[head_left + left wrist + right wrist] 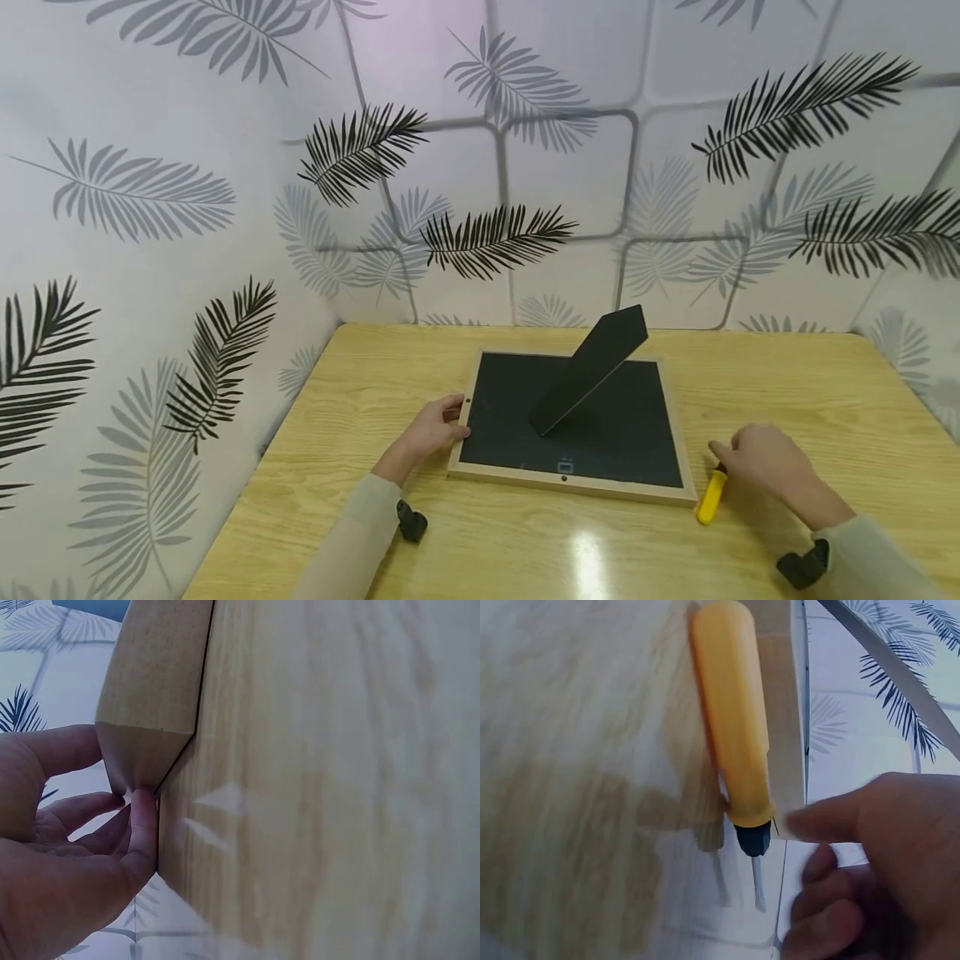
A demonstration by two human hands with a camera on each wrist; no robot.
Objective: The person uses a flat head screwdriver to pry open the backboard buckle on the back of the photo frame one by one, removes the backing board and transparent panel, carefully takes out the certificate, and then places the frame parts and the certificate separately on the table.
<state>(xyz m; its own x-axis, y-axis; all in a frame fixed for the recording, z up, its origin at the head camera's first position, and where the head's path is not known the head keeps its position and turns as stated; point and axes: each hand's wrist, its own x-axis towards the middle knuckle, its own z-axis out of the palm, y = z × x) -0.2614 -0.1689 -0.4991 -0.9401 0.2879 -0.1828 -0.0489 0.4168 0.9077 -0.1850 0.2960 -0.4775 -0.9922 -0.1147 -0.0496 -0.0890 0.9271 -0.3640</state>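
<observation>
A photo frame (495, 417) with a light wood border lies on the table with its black back up. Its black stand leg (592, 371) is raised at a slant. At the left border, my left hand (427, 429) holds the frame's edge; in the left wrist view its fingers (142, 825) close about the wooden border (154, 675). Beside the lower right corner lies a screwdriver (711, 497) with a yellow handle (731, 712) and a thin metal shaft (758, 881). My right hand (768, 467) is right by its shaft end, fingers bent, the nearest fingertip close to the black collar.
The light wood table (360, 533) stretches around the frame and meets a patterned wall (525, 167) at the back and left. Black wrist-worn devices (804, 564) sit at both cuffs.
</observation>
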